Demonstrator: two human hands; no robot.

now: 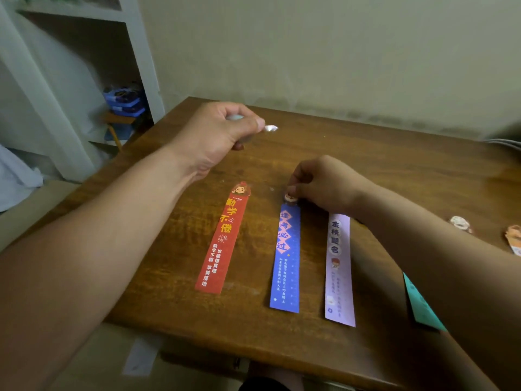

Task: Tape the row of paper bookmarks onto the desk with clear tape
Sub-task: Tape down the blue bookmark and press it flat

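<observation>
— Bookmarks are asked about first: where are they laid?

— Three are laid flat, side by side, on the wooden desk (394,165). A red bookmark (222,244) is placed on the left and a blue bookmark (286,263) in the middle. A lilac bookmark (338,272) is set just beside the blue one, on the right. All three are printed with Chinese characters. A teal bookmark (421,309) is seen further right, near the front edge, and is partly covered by the right forearm. Further bookmark tops (460,223) are glimpsed by the right edge of the view.

— How is the right hand held?

— The right hand (324,184) is set down at the far end of the blue bookmark. Its fingers are curled, and the cartoon head (290,198) at the top of that bookmark is pinched by the fingertips. The top of the lilac bookmark is hidden by the wrist.

— And the left hand?

— The left hand (217,136) is held above the desk, beyond the red bookmark and apart from it. Its fingers are closed round the clear tape (270,128). The roll is mostly hidden in the fist, and a short shiny end is seen sticking out past the thumb.

— What else is shown?

— A white shelf unit (84,80) is seen past the desk on the left, with blue boxes (125,103) stacked low in it.
</observation>
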